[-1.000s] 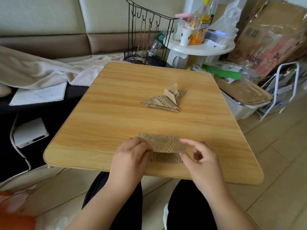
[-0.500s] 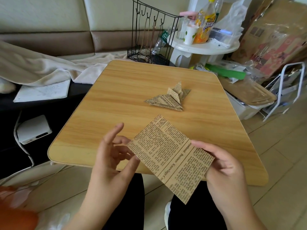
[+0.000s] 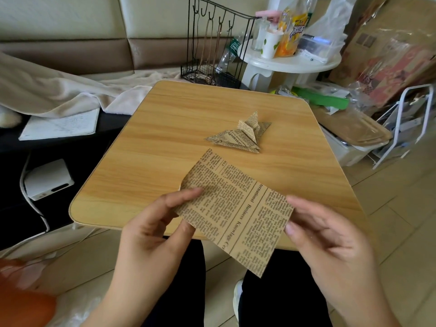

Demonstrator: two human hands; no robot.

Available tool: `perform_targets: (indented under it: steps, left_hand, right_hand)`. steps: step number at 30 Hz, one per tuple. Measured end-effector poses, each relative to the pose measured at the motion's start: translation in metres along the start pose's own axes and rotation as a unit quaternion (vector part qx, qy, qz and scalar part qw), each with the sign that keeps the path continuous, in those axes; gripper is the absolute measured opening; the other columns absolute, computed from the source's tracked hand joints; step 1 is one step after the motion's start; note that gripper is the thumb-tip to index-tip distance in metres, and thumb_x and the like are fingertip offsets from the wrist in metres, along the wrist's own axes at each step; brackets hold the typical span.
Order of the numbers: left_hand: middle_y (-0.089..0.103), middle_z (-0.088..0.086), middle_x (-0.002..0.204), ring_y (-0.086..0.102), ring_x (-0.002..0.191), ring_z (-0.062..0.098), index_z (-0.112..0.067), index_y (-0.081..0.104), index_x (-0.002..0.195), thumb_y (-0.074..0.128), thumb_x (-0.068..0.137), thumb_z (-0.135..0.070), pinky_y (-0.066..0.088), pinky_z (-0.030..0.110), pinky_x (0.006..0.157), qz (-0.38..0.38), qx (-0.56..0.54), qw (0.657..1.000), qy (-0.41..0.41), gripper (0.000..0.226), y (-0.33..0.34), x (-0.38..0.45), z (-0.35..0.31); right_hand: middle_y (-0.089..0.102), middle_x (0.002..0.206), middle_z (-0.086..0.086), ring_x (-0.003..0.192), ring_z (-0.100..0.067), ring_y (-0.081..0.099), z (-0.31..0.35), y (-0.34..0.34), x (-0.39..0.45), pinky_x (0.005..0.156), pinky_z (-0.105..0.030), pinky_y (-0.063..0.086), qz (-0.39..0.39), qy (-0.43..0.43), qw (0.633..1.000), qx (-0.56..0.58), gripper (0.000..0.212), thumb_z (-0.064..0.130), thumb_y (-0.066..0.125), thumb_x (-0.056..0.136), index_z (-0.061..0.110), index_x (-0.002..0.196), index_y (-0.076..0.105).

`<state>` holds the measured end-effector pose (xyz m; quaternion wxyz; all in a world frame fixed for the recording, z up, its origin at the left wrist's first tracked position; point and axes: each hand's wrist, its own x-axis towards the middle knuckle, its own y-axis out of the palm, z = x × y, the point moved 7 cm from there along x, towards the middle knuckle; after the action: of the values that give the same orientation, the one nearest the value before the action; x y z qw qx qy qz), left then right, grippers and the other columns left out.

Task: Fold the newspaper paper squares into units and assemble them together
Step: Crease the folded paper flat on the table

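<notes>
Left hand [image 3: 153, 223]: pinches the sheet's left corner, thumb under, fingers on top.
Right hand [image 3: 330, 244]: fingers curled, fingertips holding the sheet's right corner.
Sheet [image 3: 236, 208]: held in the air between both grips above the counter's [image 3: 165, 149] near edge, tilted like a diamond, far corner curling, long axis near-right to far-left.
Folded units [image 3: 240, 135]: resting mid-counter, beyond the sheet, slightly nearer the right hand.

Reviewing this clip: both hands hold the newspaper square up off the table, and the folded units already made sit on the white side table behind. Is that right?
Not quite. Both the left hand and right hand do hold the newspaper square up, but the folded units lie on the wooden table, beyond the square, not on the white side table. The head view shows this.
</notes>
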<state>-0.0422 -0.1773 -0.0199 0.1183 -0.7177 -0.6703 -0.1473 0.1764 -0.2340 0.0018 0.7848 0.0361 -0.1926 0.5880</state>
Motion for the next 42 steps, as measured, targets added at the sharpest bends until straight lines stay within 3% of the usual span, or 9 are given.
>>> perform_targets:
  steps: [5,10,15,18,22,24,29,37,42]
  left_hand:
    - [0.073,-0.008,0.097,0.068,0.084,0.004,-0.039,0.071,0.099,0.062,0.072,-0.001,0.052,0.014,0.076,-0.012,-0.035,0.999,-0.012,0.048,0.0,0.0,-0.001]
    - [0.072,-0.002,0.106,0.068,0.098,0.012,-0.033,0.07,0.102,0.07,0.07,-0.025,0.052,0.016,0.081,-0.027,-0.09,0.995,-0.036,0.033,-0.01,0.003,0.002]
    - [0.071,-0.013,0.103,0.066,0.09,-0.001,-0.032,0.069,0.107,0.072,0.078,-0.019,0.049,0.009,0.077,0.056,-0.011,0.998,0.01,0.032,0.0,0.002,-0.012]
    - [0.071,-0.018,0.1,0.066,0.092,-0.003,-0.033,0.07,0.103,0.069,0.076,-0.034,0.047,0.008,0.079,0.081,0.027,0.996,0.019,0.027,0.004,0.001,-0.015]
    - [0.074,-0.01,0.095,0.068,0.088,0.002,-0.035,0.073,0.098,0.073,0.073,-0.045,0.051,0.015,0.08,0.085,-0.033,0.996,-0.001,0.027,0.004,0.001,-0.014]
    - [0.074,-0.008,0.093,0.069,0.087,0.005,-0.032,0.074,0.095,0.075,0.07,-0.044,0.052,0.017,0.08,0.092,-0.041,0.995,0.005,0.027,0.006,0.0,-0.014]
    - [0.073,-0.009,0.084,0.068,0.079,0.006,-0.03,0.075,0.086,0.077,0.066,-0.047,0.052,0.016,0.075,0.048,-0.033,0.998,0.007,0.026,0.002,0.002,-0.014]
    - [0.072,0.003,0.071,0.069,0.07,0.015,-0.023,0.073,0.07,0.087,0.051,-0.044,0.056,0.025,0.073,-0.017,-0.163,0.984,-0.074,0.031,0.01,-0.001,0.0]
    - [0.072,0.004,0.07,0.07,0.07,0.015,-0.022,0.069,0.066,0.09,0.045,-0.043,0.055,0.022,0.073,-0.069,-0.204,0.969,-0.122,0.036,0.015,-0.002,0.007]
  right_hand:
    - [0.073,0.097,0.014,0.092,-0.008,0.069,0.006,-0.001,0.001,0.08,-0.013,0.05,0.004,-0.031,0.999,-0.034,0.023,0.026,0.066,0.077,0.039,0.095,0.073]
    - [0.073,0.094,0.014,0.088,-0.004,0.069,0.006,-0.006,0.003,0.077,-0.011,0.05,-0.009,-0.04,0.999,-0.013,0.031,0.011,0.071,0.074,0.037,0.09,0.074]
    - [0.074,0.091,0.012,0.085,-0.004,0.069,0.005,-0.006,0.003,0.076,-0.011,0.051,-0.014,-0.031,0.999,0.012,0.033,0.003,0.068,0.075,0.034,0.087,0.075]
    - [0.074,0.095,0.007,0.09,-0.009,0.07,0.002,-0.005,0.003,0.079,-0.015,0.052,-0.003,-0.029,0.999,0.02,0.026,0.01,0.074,0.076,0.032,0.091,0.075]
    - [0.071,0.109,-0.001,0.106,-0.022,0.066,-0.005,-0.005,0.004,0.089,-0.028,0.053,0.016,-0.014,0.999,0.037,0.018,0.032,0.076,0.078,0.024,0.095,0.075]
    - [0.071,0.106,0.005,0.103,-0.014,0.067,-0.002,-0.005,0.006,0.087,-0.022,0.053,0.013,-0.004,0.999,0.037,0.024,0.046,0.074,0.074,0.028,0.089,0.075]
    - [0.073,0.096,0.015,0.095,-0.001,0.068,0.009,0.002,0.007,0.078,-0.009,0.049,0.006,-0.013,0.999,0.04,0.021,0.042,0.072,0.07,0.023,0.078,0.073]
    - [0.074,0.08,-0.005,0.074,-0.016,0.07,-0.006,0.009,0.004,0.075,-0.023,0.055,-0.056,0.086,0.987,0.126,0.043,0.061,0.082,0.054,0.023,0.073,0.074]
    - [0.071,0.066,-0.003,0.063,-0.013,0.069,-0.005,0.013,0.005,0.068,-0.023,0.056,-0.117,0.126,0.975,0.139,0.016,0.04,0.073,0.062,0.025,0.064,0.071]
